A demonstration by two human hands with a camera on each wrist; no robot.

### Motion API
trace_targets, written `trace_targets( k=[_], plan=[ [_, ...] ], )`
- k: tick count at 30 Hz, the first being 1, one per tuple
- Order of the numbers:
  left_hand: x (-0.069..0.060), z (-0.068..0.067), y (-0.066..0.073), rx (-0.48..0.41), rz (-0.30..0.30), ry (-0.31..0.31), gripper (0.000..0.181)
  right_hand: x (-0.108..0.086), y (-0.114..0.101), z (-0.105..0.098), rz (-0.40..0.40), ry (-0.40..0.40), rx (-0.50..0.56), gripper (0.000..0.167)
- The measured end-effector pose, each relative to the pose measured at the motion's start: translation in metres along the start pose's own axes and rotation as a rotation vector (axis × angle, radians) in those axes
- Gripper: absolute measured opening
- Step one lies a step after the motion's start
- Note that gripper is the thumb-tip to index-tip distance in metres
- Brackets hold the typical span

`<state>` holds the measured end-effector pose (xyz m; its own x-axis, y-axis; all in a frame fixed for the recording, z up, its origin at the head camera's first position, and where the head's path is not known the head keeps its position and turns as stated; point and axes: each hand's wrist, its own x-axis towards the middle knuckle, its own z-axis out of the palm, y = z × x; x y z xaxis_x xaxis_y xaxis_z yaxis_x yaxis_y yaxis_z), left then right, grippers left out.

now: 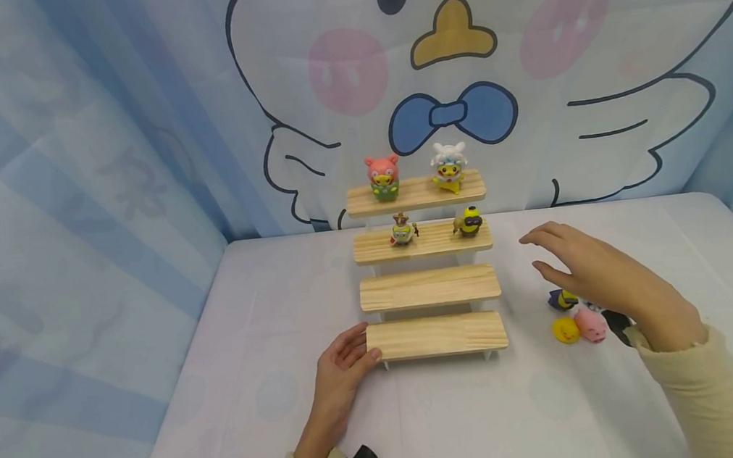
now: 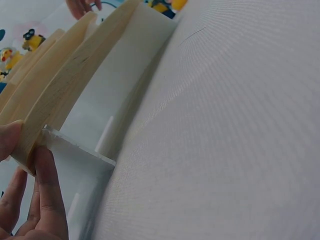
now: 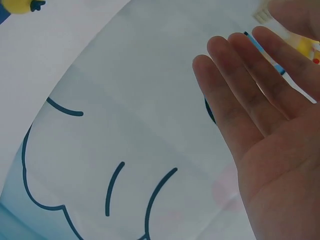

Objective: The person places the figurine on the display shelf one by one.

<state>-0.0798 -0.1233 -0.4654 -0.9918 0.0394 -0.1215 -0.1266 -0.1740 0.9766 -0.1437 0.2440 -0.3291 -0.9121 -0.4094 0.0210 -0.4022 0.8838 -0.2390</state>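
A stepped rack with wooden shelves [image 1: 435, 336] stands on the white table. My left hand [image 1: 340, 377] grips the left end of its lowest shelf; in the left wrist view the thumb lies on one face of the board [image 2: 65, 75] and fingers [image 2: 48, 190] on the other. My right hand [image 1: 595, 267] is in the air right of the rack, fingers extended, holding nothing; the right wrist view shows its bare palm [image 3: 280, 150]. The top shelf bears a pink-hooded figure [image 1: 384, 178] and a white-hooded one [image 1: 449, 168]. A crowned figure [image 1: 402, 230] and a yellow-and-black one [image 1: 468, 222] stand on the shelf below.
Below my right hand lie a yellow toy [image 1: 566, 329], a pink toy [image 1: 591, 325] and a dark-and-yellow figure [image 1: 563, 300], with another toy partly hidden by the wrist. A printed curtain [image 1: 461, 119] hangs behind the table, and blue-white cloth [image 1: 80, 247] hangs at the left.
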Motion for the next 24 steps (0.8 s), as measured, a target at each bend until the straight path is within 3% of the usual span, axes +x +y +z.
trace_targets(
  k=[24],
  plan=[
    [-0.001, 0.001, 0.001, 0.032, -0.022, 0.02, 0.056, -0.011, 0.02, 0.017, 0.012, -0.043, 0.002, 0.044]
  ],
)
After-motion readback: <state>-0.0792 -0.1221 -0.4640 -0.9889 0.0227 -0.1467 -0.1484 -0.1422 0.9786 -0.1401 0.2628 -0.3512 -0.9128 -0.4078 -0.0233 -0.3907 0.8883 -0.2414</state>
